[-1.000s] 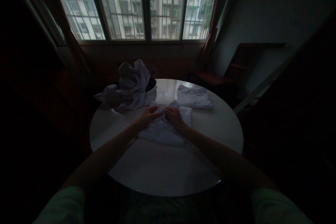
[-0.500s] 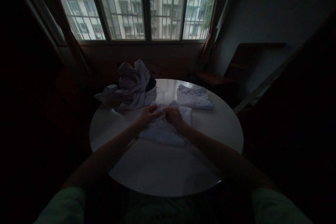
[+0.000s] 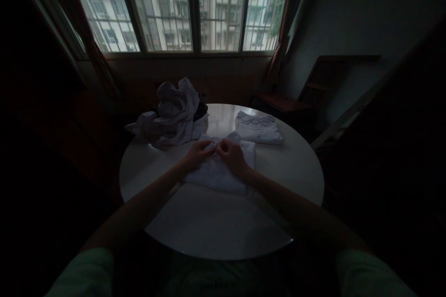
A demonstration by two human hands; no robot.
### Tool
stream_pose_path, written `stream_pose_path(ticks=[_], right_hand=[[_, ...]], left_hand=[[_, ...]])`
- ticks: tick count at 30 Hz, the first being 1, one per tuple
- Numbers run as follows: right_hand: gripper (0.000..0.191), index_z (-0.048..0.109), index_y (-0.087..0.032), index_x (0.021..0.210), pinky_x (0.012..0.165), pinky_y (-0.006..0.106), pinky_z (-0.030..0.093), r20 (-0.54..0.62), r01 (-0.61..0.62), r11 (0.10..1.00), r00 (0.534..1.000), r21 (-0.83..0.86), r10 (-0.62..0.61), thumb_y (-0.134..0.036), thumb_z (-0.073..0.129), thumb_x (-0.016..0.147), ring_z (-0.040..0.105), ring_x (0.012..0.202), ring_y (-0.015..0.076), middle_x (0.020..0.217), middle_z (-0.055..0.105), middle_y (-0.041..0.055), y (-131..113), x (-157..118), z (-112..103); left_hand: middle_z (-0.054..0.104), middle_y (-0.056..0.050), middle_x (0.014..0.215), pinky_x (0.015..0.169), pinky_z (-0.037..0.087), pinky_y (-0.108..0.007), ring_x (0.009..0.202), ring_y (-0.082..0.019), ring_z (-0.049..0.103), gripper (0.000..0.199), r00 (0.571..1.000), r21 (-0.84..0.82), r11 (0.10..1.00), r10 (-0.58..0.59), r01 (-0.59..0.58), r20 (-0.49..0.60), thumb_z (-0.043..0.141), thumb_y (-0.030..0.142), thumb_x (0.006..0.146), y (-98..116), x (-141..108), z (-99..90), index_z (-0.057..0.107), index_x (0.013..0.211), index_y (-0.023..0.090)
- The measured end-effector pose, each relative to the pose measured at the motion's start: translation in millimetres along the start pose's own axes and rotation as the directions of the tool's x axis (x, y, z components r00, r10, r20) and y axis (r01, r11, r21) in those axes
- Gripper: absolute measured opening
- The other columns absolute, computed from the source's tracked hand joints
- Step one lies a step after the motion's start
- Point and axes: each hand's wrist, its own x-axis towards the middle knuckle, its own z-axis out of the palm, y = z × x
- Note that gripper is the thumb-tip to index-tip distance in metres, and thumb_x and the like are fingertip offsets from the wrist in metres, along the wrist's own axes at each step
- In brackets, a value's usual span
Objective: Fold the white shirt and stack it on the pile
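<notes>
Since the prev. frame our R hand [image 3: 231,154] has rolled up a bit at the collar, so a gap now shows betw. its curled index finger and thumb; our L hand [image 3: 198,153] is approx. unmoved. Grip: R fingers mostly closed, tips drawn together; L thumb and fingers nearly closed, pointing in twd. the R tips. Too dim for us to tell whether either has cloth pinched. Both are at the collar end of the white shirt [image 3: 218,177], folded flat mid-table, its lower edge twd. us. Beyond it, to the R, a folded white garment [image 3: 260,131]; to the L, a crumpled heap of pale cloth [image 3: 177,113]. All on the round white table [image 3: 223,229]. Behind: barred window [image 3: 167,18], wooden chair [image 3: 284,102] at R.
</notes>
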Motion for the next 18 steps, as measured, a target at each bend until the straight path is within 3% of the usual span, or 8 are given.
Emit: stream_pose_path(ticks=[3, 7, 12, 15, 18], right_hand=[[0.013, 0.046, -0.018, 0.063, 0.053, 0.022, 0.028, -0.026, 0.03, 0.993, 0.999, -0.118, -0.034, -0.026, 0.05, 0.073, 0.043, 0.054, 0.0097, 0.057, 0.046, -0.0032, 0.6, -1.5, 1.4], [0.014, 0.047, -0.018, 0.062, 0.054, 0.022, 0.029, -0.018, 0.041, 0.992, 0.999, -0.116, -0.043, -0.026, 0.049, 0.074, 0.044, 0.056, 0.0101, 0.059, 0.048, -0.0025, 2.5, -0.6, 2.2], [0.017, 0.048, -0.018, 0.058, 0.05, 0.021, 0.034, 0.093, -0.106, 0.978, 0.991, 0.179, 0.091, -0.028, 0.05, 0.071, 0.048, 0.05, 0.0099, 0.049, 0.049, -0.0044, 7.5, 4.9, 2.6], [0.016, 0.048, -0.018, 0.057, 0.046, 0.021, 0.037, 0.164, -0.247, 0.89, 0.966, 0.383, 0.198, -0.029, 0.052, 0.068, 0.049, 0.044, 0.01, 0.044, 0.049, -0.0051, 9.4, 8.6, 3.7], [0.015, 0.048, -0.018, 0.053, 0.041, 0.02, 0.038, 0.2, -0.335, 0.809, 0.942, 0.483, 0.271, -0.026, 0.053, 0.065, 0.049, 0.039, 0.0097, 0.041, 0.049, -0.0053, 6.8, 11.4, 3.4]], left_hand=[[0.064, -0.001, 0.075, 0.065, 0.042, -0.022, 0.069, -0.013, 0.056, 0.028, 0.999, 0.08, 0.996, 0.033, -0.034, 0.013, 0.057, 0.04, 0.073, -0.5, 0.5, -0.6, 0.064, 0.081, 0.014], [0.065, -0.001, 0.079, 0.07, 0.043, -0.023, 0.074, -0.014, 0.057, 0.027, 0.996, 0.151, 0.985, 0.083, -0.086, 0.027, 0.055, 0.038, 0.075, -0.4, 1.0, -0.3, 0.064, 0.082, 0.014], [0.064, -0.001, 0.075, 0.071, 0.044, -0.024, 0.073, -0.014, 0.057, 0.027, 0.996, 0.147, 0.985, 0.089, -0.089, 0.013, 0.056, 0.04, 0.075, 0.7, 0.5, 1.2, 0.063, 0.079, 0.014], [0.063, 0.0, 0.073, 0.071, 0.043, -0.024, 0.071, -0.013, 0.056, 0.028, 0.996, 0.136, 0.986, 0.091, -0.092, 0.018, 0.057, 0.041, 0.075, 0.0, 0.4, 0.9, 0.062, 0.077, 0.014], [0.061, 0.0, 0.072, 0.069, 0.043, -0.024, 0.07, -0.013, 0.055, 0.026, 0.994, 0.156, 0.982, 0.11, -0.105, -0.023, 0.059, 0.039, 0.073, -2.2, 0.5, 0.0, 0.061, 0.077, 0.013]])
